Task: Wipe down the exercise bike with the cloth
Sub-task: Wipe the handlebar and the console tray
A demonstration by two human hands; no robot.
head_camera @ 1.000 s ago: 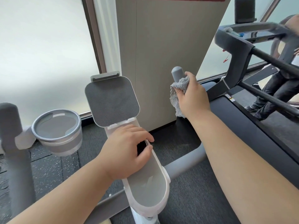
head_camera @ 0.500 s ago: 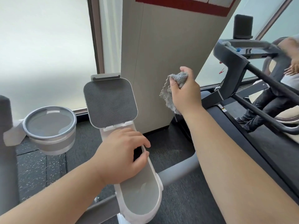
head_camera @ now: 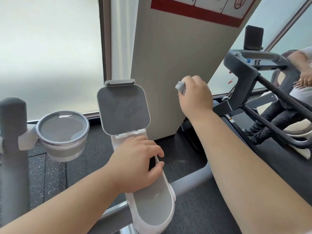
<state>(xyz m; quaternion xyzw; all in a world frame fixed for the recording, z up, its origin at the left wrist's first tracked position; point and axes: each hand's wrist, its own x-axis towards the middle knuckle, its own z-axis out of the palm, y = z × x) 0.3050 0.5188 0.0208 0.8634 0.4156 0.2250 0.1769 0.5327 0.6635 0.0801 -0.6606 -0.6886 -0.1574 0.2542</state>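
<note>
The right hand (head_camera: 195, 97) clutched the grey cloth (head_camera: 181, 86), bunched in the fist, up beside the beige pillar (head_camera: 168, 65), perhaps pressed onto something hidden beneath. The left hand (head_camera: 138, 163) gripped the exercise bike (head_camera: 123, 108) by its white console (head_camera: 152, 206) edge.

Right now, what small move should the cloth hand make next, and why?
Probably bring the right hand leftward to the grey pad: the cloth is bunched in it, right of the pad, and the left hand grips the console.

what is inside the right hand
A bunched grey cloth pokes out of the right hand. The rest of it, and anything under the fist, is covered.
</note>
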